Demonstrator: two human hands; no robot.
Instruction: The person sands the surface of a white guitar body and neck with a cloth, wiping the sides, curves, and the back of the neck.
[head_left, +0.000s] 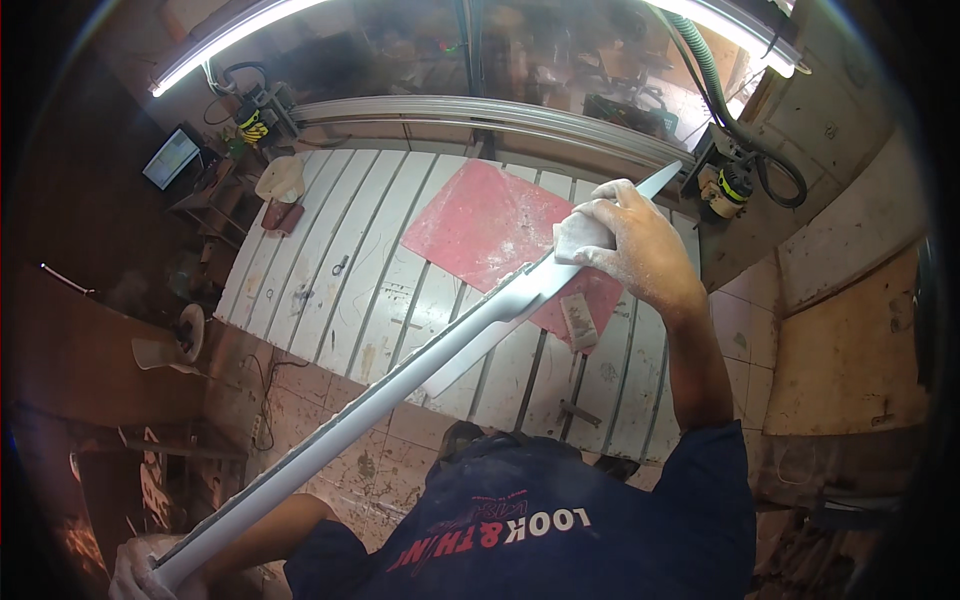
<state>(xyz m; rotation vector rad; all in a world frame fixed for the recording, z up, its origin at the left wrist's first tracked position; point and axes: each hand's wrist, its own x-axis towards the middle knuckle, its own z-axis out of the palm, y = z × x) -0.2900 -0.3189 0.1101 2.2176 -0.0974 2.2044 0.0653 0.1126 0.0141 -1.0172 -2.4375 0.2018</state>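
Diagonally, grey strip (pixel 400 385) under right hand's (pixel 640 245) fingers (pixel 600 212).

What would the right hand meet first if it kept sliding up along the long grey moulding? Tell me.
Probably nothing: the right hand, pressing a small sanding pad, points toward the grey moulding's pointed upper tip. Past it stand the metal rail and a yellow power tool, though depth is unclear.
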